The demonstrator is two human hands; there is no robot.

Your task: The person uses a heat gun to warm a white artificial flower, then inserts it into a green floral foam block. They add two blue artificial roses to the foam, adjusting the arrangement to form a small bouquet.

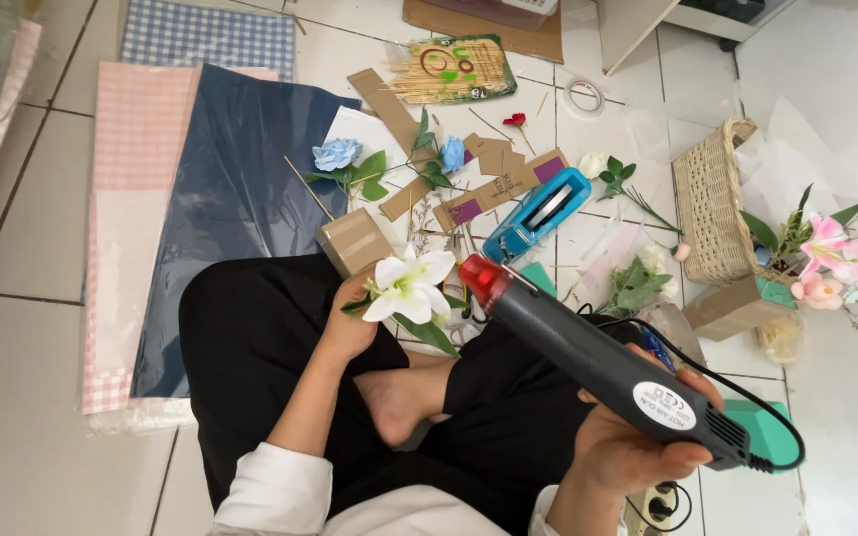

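My left hand (pixel 348 323) holds a white artificial lily (pixel 409 286) with green leaves by its stem, above my crossed legs in black trousers. My right hand (pixel 628 447) grips the dark grey handle of a hot glue gun (pixel 588 362). Its red nozzle end (pixel 481 278) points up-left and sits right beside the lily's petals. A black cable runs from the gun's rear at the lower right.
On the tiled floor lie a dark blue paper sheet (pixel 235 199), pink checked paper (pixel 126 199), two blue fabric roses (pixel 338 154), cardboard strips (pixel 499 189), a packet of wooden skewers (pixel 454 69), a blue tape dispenser (pixel 538 213), a tape roll (pixel 584 96) and a wicker basket (pixel 712 199) beside pink lilies (pixel 846 263).
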